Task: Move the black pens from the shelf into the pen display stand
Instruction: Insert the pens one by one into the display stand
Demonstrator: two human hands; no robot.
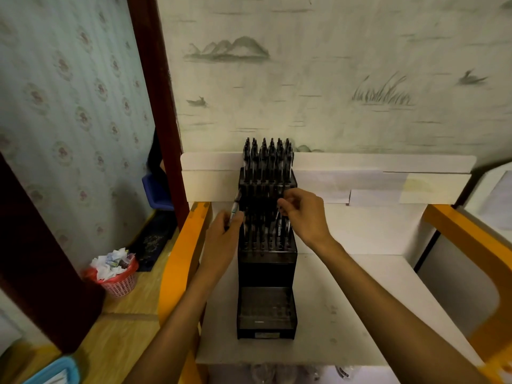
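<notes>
Two hands in view, both at the stand. Far left, on the wooden floor: pink plastic basket point(119, 284) with a red liner, filled with crumpled white paper. Above it, partly hidden behind the dark wooden post: blue plastic bin point(155, 191).

My left hand point(221, 239) is raised beside the left edge of the stand, over the orange wooden rail point(181, 253) of the shelf. Its fingers point(231, 218) are curled and pinch one black pen point(235, 207), which tilts up and to the right, its upper end just beside the stand's upper left corner. How many fingers touch the barrel I cannot tell; the picture is blurred there.

Centre: tall black tiered plastic pen display stand point(266, 268), standing on the white shelf surface point(360, 300) against the back wall. Top tier holds a dense row of upright black pens point(267, 159); the middle tier holds another row of pens point(266, 234), also upright. The lowest tier, nearest me, is an open tray; its contents are too dim to read.

My right hand point(304, 214) hovers in front of the stand's right side, between the top and middle tiers. Its fingers point(285, 203) are bent, tips drawn together near the pen tops. Whether they pinch a pen cannot be told.

Far right: second orange rail point(471, 239).
</notes>
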